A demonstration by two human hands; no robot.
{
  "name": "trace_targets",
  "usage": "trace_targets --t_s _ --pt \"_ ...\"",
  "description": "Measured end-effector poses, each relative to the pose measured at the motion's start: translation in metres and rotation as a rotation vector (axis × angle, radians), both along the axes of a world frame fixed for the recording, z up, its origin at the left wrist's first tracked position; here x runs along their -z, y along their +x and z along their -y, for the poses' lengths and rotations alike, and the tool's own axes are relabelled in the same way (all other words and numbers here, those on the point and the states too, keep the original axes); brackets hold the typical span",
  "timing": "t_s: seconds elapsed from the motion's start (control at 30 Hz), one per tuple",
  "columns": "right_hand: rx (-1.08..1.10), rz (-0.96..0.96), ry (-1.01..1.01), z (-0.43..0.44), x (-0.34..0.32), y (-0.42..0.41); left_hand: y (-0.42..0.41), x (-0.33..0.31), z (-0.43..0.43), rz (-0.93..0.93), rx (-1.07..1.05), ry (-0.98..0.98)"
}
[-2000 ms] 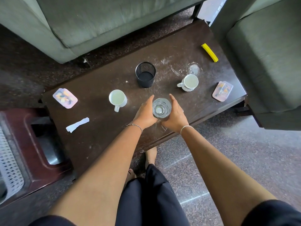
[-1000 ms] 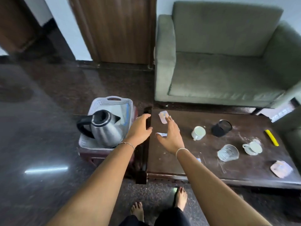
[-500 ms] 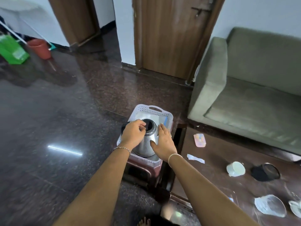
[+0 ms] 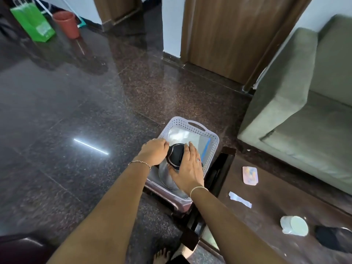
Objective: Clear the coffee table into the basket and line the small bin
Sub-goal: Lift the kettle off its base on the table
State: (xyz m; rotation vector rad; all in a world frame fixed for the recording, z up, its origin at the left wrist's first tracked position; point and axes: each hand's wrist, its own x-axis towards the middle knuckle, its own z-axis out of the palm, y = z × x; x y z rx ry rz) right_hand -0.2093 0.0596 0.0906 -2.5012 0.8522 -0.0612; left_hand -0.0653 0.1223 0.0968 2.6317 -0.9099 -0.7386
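A white perforated basket (image 4: 192, 123) sits on a maroon stool (image 4: 172, 201) left of the dark coffee table (image 4: 266, 210). In it stands a steel kettle (image 4: 166, 178) with a black lid. My left hand (image 4: 154, 152) grips the kettle's handle at its left side. My right hand (image 4: 188, 170) rests on the lid and body with its fingers laid fairly straight. On the table lie a pink coaster (image 4: 250, 175), a white paper scrap (image 4: 240, 199), a white mug (image 4: 294, 228) and the small black mesh bin (image 4: 331, 239).
A grey-green sofa (image 4: 304, 111) stands behind the table and a wooden door (image 4: 228, 35) behind the basket. A green paper bag (image 4: 32, 23) and a red bucket (image 4: 66, 24) stand far left on the polished floor. My bare foot (image 4: 162, 256) is near the table corner.
My view swung left from the table to the basket. Both hands left the glass on the table and came onto the kettle in the basket, where they stay.
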Motion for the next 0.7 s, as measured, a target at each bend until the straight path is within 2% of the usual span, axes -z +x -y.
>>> trace_targets --t_s 0.27,0.5,0.7 --pt "-0.053 -0.034 -0.108 -0.002 0.008 0.015 0.017 0.01 0.002 -0.08 -0.032 -0.014" --pt "-0.028 -0.087 -0.168 -0.017 0.011 0.025 0.025 0.023 0.004 -0.14 -0.117 -0.137" --pt "0.032 -0.048 -0.175 -0.013 0.009 0.013 0.01 0.021 0.007 -0.128 -0.166 -0.21"
